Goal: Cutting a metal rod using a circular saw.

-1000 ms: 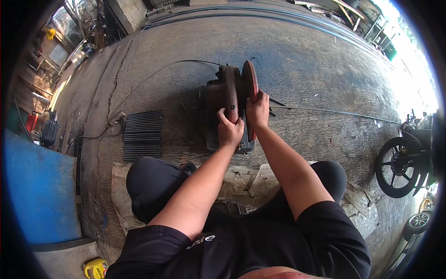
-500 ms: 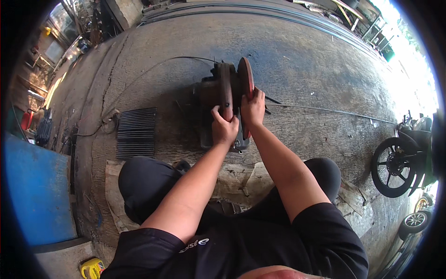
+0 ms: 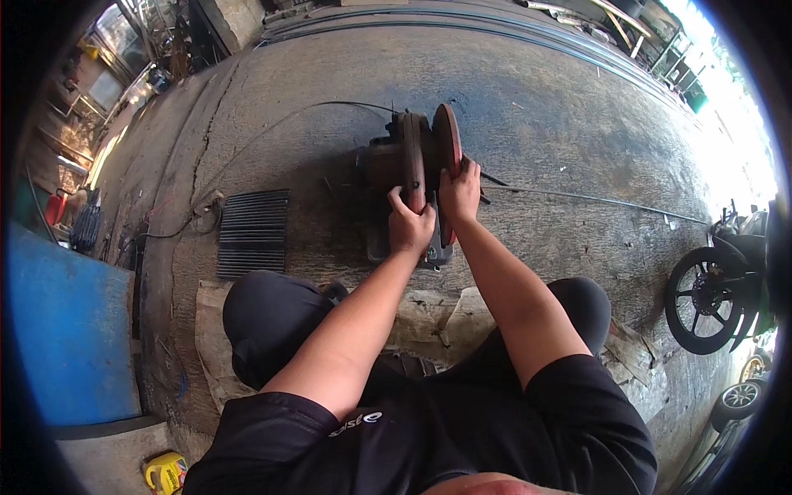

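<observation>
In front of me on the concrete floor stands a dark cut-off saw (image 3: 384, 169), its base partly hidden behind my hands. My left hand (image 3: 412, 227) is closed around the near end of its long, rusty-brown blade guard (image 3: 412, 148). To the right of the guard, a large reddish disc (image 3: 447, 136) stands upright on edge. My right hand (image 3: 460, 194) grips the near part of that disc, fingers over its right face. Left of the saw, a row of thin dark metal rods (image 3: 253, 233) lies side by side on the floor.
A cable (image 3: 272, 124) curves from the saw to the left. One long thin rod (image 3: 577, 198) runs off to the right toward a parked motorcycle (image 3: 705, 297). Long bars (image 3: 396, 18) lie at the back. A blue panel (image 3: 70, 322) and a yellow container (image 3: 166, 473) are at left.
The whole view has shifted slightly, so the scene sits a little farther right. Both hands keep the same hold on the guard and the disc.
</observation>
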### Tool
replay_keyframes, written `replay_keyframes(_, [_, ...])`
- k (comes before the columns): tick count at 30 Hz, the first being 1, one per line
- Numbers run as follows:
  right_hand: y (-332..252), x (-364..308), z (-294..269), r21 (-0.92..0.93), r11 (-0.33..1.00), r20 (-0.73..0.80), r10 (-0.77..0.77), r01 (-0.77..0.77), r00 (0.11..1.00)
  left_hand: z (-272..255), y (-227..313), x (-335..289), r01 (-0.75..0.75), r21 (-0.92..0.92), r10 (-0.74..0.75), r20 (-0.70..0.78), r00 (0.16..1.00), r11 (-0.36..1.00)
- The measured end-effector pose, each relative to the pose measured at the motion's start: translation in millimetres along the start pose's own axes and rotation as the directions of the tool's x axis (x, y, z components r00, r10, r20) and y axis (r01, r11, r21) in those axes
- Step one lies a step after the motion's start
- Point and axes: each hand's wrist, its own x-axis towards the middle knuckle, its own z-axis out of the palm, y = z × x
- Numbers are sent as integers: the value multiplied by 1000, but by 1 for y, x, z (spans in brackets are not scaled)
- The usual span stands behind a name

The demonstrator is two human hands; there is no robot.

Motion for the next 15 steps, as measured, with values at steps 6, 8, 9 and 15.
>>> replay_keyframes(6, [2,-1,0,21,1000,20,-2,2,1000,2,-2,-2,-34,13,34,-27,999,999])
replay_keyframes(8, [2,-2,0,2,1000,16,-5,5,1000,2,-3,-1,-103,-1,102,-57,993,995])
replay_keyframes(9, [1,-2,0,-11,1000,-3,-23,23,1000,2,-3,0,-101,-15,100,-53,994,995])
replay_keyframes(15, [-2,-3,-5,-30,1000,82,9,-7,997,1,-6,-1,-44,22,45,-4,999,999])
